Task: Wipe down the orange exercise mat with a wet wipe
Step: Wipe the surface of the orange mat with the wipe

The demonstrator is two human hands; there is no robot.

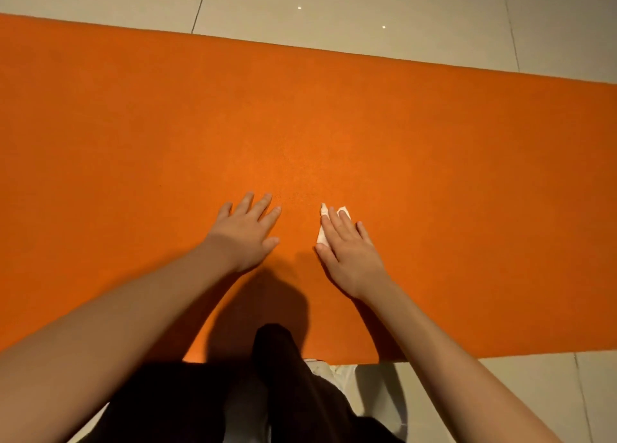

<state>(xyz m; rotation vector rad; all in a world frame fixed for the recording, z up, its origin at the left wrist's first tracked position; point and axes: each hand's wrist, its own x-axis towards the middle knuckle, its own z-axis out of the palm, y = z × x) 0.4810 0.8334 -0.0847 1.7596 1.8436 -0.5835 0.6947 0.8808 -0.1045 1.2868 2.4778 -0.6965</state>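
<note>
Across mid-frame the orange exercise mat (300,125) runs lengthwise left to right; at lower centre the right hand (347,252) presses the wet wipe (322,237) flat under straight fingers, seemingly without pinching it; the left hand (247,232) lies spread and empty just beside it.

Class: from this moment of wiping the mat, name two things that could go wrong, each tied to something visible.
1. The wipe is small against the wide mat, so the right hand pressing it may leave patches unwiped.
2. The left hand rests flat on the mat and could re-soil or slip on damp areas.
</note>
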